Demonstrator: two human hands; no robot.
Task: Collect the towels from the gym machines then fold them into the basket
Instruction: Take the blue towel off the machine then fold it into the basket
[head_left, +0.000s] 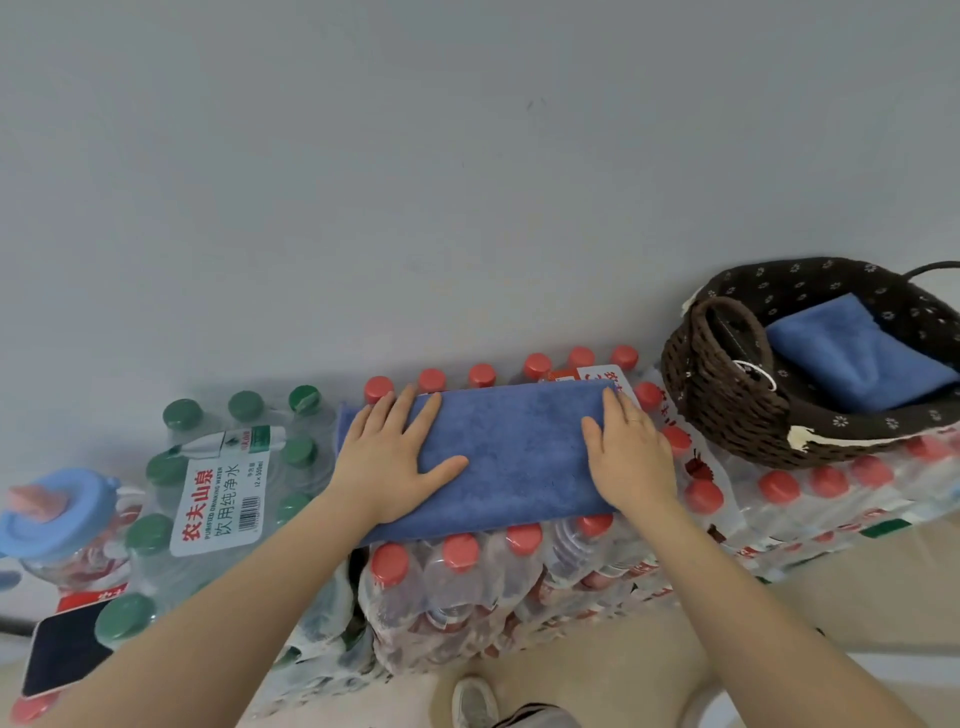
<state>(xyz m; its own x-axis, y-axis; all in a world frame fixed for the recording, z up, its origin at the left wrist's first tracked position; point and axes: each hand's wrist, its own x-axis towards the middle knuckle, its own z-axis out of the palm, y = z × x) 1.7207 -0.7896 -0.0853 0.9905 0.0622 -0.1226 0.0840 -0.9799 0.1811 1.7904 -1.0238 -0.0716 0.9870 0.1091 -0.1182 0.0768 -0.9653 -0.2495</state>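
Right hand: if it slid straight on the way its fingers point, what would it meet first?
The right hand lies flat on the folded blue towel, fingers aimed at the wall. It would cross the towel's far edge, then probably meet the red bottle caps just beyond; depth there is unclear.

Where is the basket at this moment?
In the head view the basket sits at the far right, on top of the red-capped bottle packs against the wall, right of the towel being folded, with another blue towel already inside it.

Matt, fuzzy cloth towel (511, 452); rough woven wicker basket (727, 410); glossy plastic-wrapped bottles (467, 587).
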